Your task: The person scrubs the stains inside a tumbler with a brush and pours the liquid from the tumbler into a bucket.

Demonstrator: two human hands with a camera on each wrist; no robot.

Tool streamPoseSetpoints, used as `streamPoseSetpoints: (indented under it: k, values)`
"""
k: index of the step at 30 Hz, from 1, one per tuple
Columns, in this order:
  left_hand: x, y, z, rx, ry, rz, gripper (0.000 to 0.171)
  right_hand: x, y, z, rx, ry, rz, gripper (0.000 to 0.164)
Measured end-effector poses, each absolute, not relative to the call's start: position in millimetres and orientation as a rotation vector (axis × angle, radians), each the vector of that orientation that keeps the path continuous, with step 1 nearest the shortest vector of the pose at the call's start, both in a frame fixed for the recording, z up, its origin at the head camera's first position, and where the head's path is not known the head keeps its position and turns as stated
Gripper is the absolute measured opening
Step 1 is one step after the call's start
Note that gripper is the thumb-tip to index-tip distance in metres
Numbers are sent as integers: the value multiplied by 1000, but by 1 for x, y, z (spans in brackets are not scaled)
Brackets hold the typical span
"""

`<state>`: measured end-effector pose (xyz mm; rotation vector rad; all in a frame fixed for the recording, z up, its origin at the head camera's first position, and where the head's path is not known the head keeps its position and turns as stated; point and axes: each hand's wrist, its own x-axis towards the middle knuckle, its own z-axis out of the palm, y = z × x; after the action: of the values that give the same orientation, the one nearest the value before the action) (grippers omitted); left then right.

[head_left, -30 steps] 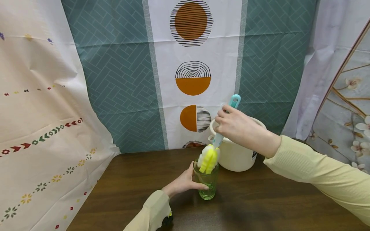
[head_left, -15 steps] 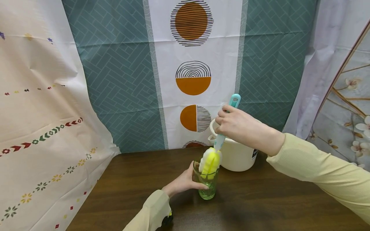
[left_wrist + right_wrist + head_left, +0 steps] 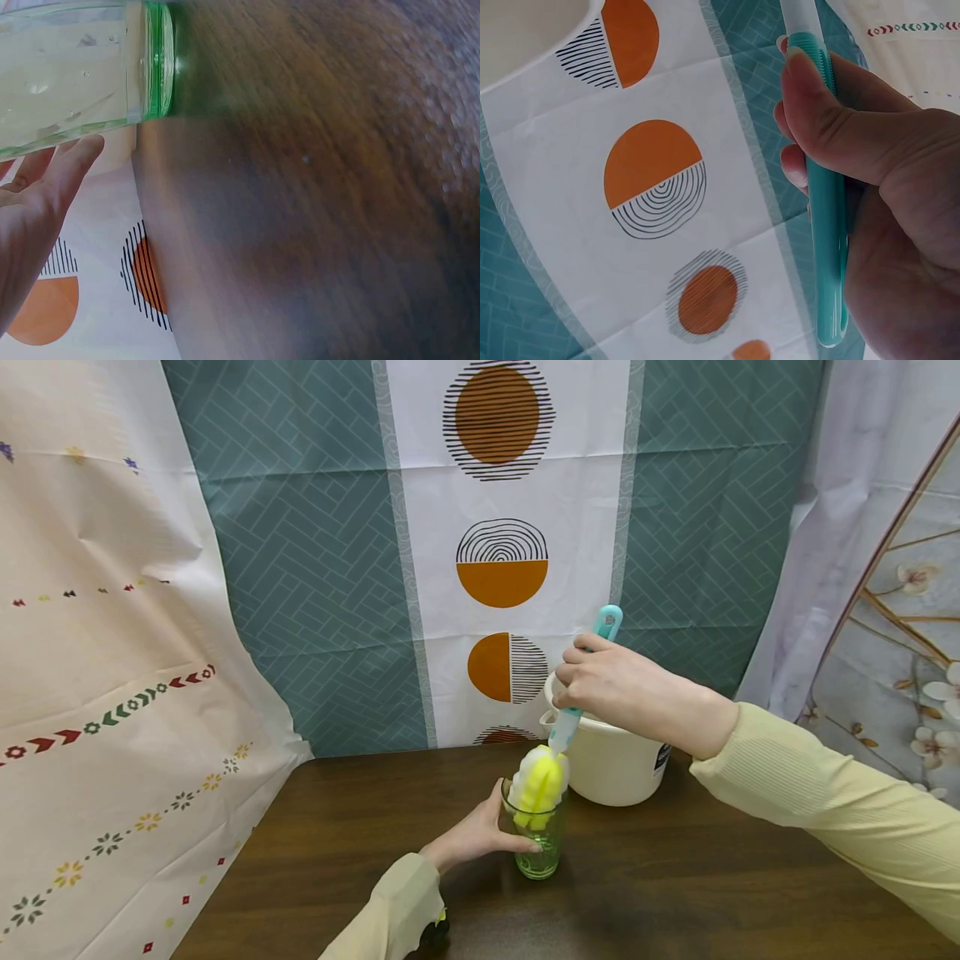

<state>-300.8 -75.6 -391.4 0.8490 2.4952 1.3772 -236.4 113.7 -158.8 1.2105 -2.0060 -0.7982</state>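
A green glass (image 3: 542,852) stands on the brown table, its clear wall and thick green base (image 3: 159,60) large in the left wrist view. My left hand (image 3: 483,831) holds it from the left side, thumb across the front and fingers behind. Above, my right hand (image 3: 618,685) grips the teal handle (image 3: 825,225) of a bottle brush, fingers wrapped round it and thumb along it. The brush's white and yellow sponge head (image 3: 542,783) points down, tilted, with its lower part inside the glass mouth.
Just behind the glass and under my right hand stands a cream pot-shaped container (image 3: 618,768). The wooden table (image 3: 360,827) ends against a patterned curtain (image 3: 322,568) at the back; a pale cloth (image 3: 150,693) hangs along the left.
The sponge head has shifted slightly, first rising to the right, then back left, and sits a little lower in the glass. The glass and my left hand have stayed put.
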Motion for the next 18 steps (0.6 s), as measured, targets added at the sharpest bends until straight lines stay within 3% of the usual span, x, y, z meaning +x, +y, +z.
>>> streamPoseSetpoints:
  k: [18]
  values:
    - [-301, -76, -392, 882, 2470, 1403, 84, -237, 110, -163, 1176, -1999, -910, 21]
